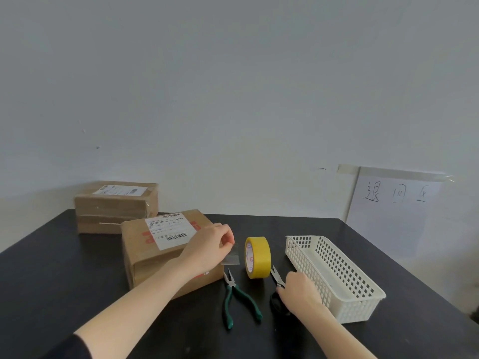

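- Nearest us, toward the right edge of the black table (77,281), our right hand (302,294) is down on the black-handled steel scissors (276,277). The fingers curl over the handles in a grasp, and the blades lie flat, pointing at the far edge.
- Just left of them the green-handled pliers (239,301) lie on the table, with no hand on them.
- One step further in, our left hand (210,246) pinches the short strip of clear tape (230,259) between thumb and forefinger. The strip hangs at the right end of the brown cardboard box with the white shipping label (145,255), which sits left of the table's middle.
- Just beside the strip, the yellow roll of tape (259,257) stands on its edge. We cannot tell whether the strip is joined to it.
- Along the right edge runs the white plastic lattice basket (363,307).
- At the far left corner a second brown cardboard box (114,211) sits against the wall. Past the far right corner a white paper sheet with handwritten characters (394,211) is taped to the wall.
- Where we stand, by our reading: the tape is out and held taut and the scissors are in hand, but no cut is made yet. The scissors have to be lifted, the strip snipped and its end pressed down on the box.
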### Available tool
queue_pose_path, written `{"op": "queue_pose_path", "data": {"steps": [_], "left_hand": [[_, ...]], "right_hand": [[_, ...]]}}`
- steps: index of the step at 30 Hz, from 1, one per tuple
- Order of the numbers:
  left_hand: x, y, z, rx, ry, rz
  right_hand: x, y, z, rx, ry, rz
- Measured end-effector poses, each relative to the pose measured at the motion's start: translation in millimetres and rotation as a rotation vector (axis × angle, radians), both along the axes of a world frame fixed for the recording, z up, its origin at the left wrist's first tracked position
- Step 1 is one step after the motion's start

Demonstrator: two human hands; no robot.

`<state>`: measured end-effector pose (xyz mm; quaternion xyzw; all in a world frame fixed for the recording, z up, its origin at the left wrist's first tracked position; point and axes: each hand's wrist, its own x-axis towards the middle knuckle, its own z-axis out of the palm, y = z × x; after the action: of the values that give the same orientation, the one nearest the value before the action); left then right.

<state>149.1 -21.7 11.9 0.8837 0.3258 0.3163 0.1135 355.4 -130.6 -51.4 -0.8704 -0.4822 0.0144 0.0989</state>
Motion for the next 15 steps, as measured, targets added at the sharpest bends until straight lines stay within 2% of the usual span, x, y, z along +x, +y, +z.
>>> {"op": "queue_pose_path", "data": {"steps": [7, 11, 15], "left_hand": [[-7.8, -1.1, 5.2, 0.025, 0.0, -0.002], [-12.6, -1.1, 10.2, 0.026, -0.002, 0.002], [-17.4, -0.7, 15.7, 0.022, -0.008, 0.012]], "right_hand": [[-4.5, 9.7, 46.7, 0.46, 0.055, 0.07], [-11.4, 19.5, 63.8, 0.505, 0.21, 0.214], [-27.6, 28.0, 74.7, 0.419, 0.43, 0.349]]}}
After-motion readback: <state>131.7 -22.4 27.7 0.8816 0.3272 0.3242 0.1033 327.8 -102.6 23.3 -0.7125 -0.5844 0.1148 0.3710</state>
